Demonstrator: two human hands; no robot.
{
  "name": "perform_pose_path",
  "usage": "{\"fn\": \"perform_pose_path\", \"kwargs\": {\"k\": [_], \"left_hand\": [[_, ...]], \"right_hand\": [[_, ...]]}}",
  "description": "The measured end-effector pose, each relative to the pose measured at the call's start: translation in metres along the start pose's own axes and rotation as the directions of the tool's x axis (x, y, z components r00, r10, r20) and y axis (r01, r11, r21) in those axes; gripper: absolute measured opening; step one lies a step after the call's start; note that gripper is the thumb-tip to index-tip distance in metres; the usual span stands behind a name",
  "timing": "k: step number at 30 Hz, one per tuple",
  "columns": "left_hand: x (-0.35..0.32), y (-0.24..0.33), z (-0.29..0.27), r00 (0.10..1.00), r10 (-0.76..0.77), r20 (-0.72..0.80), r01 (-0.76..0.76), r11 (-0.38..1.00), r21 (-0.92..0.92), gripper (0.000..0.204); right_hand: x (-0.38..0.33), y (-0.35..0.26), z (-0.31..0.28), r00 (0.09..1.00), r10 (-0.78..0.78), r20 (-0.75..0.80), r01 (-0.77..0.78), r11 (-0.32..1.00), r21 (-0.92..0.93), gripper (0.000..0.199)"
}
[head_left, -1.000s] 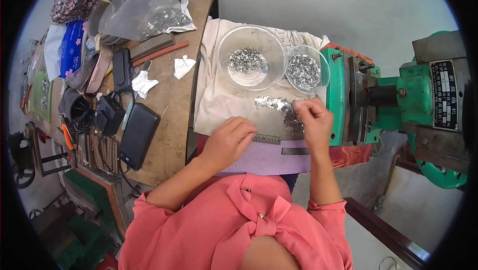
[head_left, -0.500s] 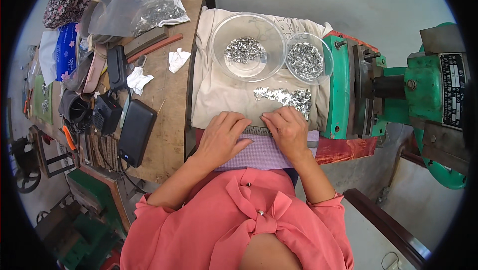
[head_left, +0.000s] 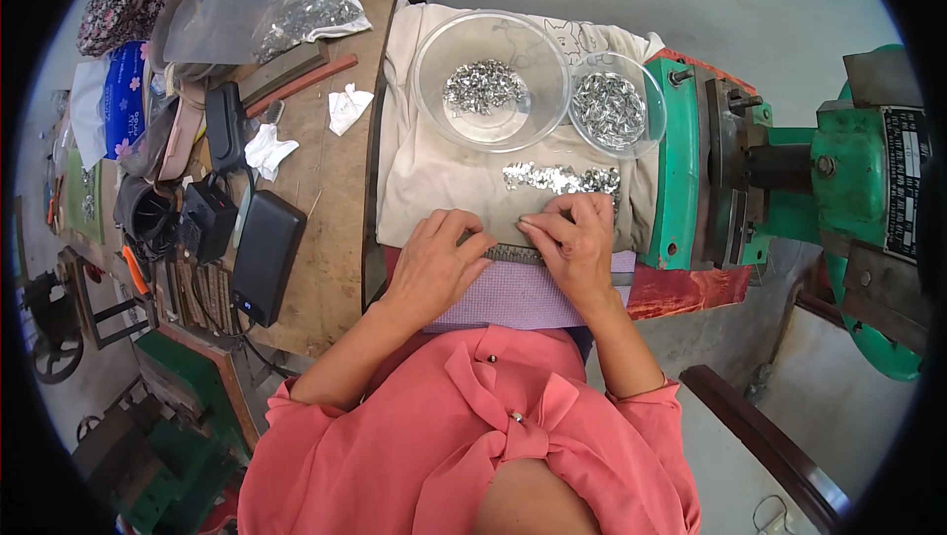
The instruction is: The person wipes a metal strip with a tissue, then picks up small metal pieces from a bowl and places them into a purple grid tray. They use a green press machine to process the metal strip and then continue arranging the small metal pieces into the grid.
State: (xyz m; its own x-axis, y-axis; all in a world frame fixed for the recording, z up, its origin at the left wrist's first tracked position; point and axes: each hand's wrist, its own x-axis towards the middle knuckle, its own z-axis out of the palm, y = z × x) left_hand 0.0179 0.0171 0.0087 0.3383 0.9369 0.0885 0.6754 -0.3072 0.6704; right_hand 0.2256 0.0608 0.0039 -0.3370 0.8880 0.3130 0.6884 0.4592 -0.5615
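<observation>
A dark, narrow metal strip with a row of fine slots or teeth (head_left: pixel 515 254) lies in front of me at the edge of a beige cloth. My left hand (head_left: pixel 440 257) is closed at its left end, thumb and fingers around it. Over the strip's right part, my right hand (head_left: pixel 576 247) is closed in a pinch; whatever sits between its fingertips is too small to make out. Just beyond my hands, loose shiny metal pieces (head_left: pixel 554 178) are spread on the beige cloth (head_left: pixel 424 180), some partly hidden by my right hand.
Behind the loose pieces stand a large clear tub (head_left: pixel 434 111) and a smaller clear bowl (head_left: pixel 655 121), both holding small metal parts. A green machine (head_left: pixel 675 190) borders the cloth on the right. A wooden bench (head_left: pixel 330 229) at left carries a black power bank (head_left: pixel 268 257), cables and crumpled tissue.
My right hand has shifted slightly up and right, its fingers more curled. My left hand has moved a little left, its fingers bent more. The whole view has shifted slightly.
</observation>
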Motion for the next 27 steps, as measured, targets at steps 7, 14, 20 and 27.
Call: {"fn": "perform_pose_path", "kwargs": {"k": [7,14,20,27], "left_hand": [[-0.006,-0.003,0.000,1.000,-0.002,-0.031,0.001,1.000,-0.024,0.028],[-0.012,-0.004,-0.001,0.992,-0.080,-0.092,0.065,0.985,-0.159,0.031],[-0.030,-0.009,-0.001,0.970,-0.176,-0.167,0.146,0.973,-0.179,0.032],[-0.027,-0.008,0.004,0.962,-0.167,-0.215,0.143,0.982,-0.125,0.032]], "right_hand": [[-0.002,0.001,-0.003,1.000,0.007,0.001,-0.007,0.999,-0.038,0.014],[0.001,-0.002,-0.006,0.999,0.036,-0.011,-0.036,0.999,0.006,0.014],[-0.002,-0.001,-0.002,1.000,-0.010,0.029,0.013,0.995,-0.097,0.016],[0.001,-0.008,-0.001,0.999,-0.030,0.017,0.032,0.996,-0.077,0.014]]}}
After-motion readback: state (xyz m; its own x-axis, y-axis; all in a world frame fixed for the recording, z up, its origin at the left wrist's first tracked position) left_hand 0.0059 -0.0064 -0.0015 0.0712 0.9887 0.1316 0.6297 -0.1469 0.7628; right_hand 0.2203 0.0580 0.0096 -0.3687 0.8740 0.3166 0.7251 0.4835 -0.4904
